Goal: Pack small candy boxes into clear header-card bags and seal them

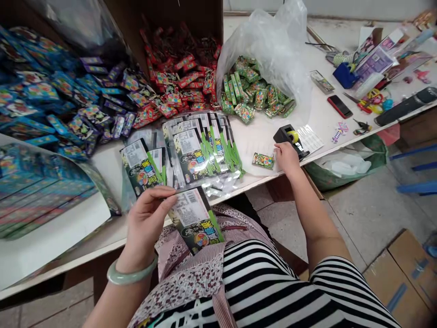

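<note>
My left hand (pixel 150 223) pinches the top corner of a flat printed packet (pixel 196 218), black and green with a white barcode panel, held over my lap at the table edge. My right hand (pixel 287 157) is closed beside a black tape dispenser (pixel 290 135) with a yellow core; whatever its fingertips hold is hidden. A small green candy box (pixel 262 160) lies just left of that hand. Between the two hands, more matching packets in clear plastic (pixel 191 155) are fanned out on the white table (pixel 252 132).
Blue packs (pixel 41 91), purple packs (pixel 88 123) and red packs (pixel 184 82) are heaped at the left and back. Green boxes (pixel 259 98) spill from a clear bag (pixel 266 41). A phone (pixel 339 106), scissors (pixel 362 105) and a dark cylinder (pixel 406 107) lie on the right.
</note>
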`<state>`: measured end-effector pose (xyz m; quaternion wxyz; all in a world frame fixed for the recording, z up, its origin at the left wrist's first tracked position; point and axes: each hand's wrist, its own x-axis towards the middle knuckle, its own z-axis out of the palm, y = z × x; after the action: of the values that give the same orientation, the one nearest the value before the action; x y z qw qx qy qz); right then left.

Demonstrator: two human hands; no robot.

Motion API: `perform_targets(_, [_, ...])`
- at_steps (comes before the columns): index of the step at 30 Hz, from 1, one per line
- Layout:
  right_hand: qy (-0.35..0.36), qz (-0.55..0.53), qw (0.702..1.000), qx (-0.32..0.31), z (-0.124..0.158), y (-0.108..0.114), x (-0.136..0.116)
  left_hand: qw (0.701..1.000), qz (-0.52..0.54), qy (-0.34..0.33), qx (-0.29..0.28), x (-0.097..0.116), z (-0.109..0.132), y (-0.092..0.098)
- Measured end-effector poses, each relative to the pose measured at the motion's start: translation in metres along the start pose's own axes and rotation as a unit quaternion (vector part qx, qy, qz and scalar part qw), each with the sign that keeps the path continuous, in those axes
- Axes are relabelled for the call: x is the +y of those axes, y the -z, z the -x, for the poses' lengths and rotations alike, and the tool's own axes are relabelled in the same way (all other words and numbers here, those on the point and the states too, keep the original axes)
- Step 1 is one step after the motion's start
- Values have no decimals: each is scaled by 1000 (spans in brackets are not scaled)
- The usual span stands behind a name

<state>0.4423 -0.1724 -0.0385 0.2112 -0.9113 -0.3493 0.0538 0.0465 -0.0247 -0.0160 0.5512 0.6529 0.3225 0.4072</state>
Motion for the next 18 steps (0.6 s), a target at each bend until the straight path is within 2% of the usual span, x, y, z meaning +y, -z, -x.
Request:
perform_targets(4, [-11,48,999,-15,-9,-10,-1,1000,-13,-2,-14,3,-2,-7])
perform_targets(12, [-17,103,994,-22,-2,-11,-2,999,-31,-12,0,1,-1,-1])
perform_targets(18, [-35,122,991,-38,-21,-11,-4,999,-35,-11,-6,1,-2,1])
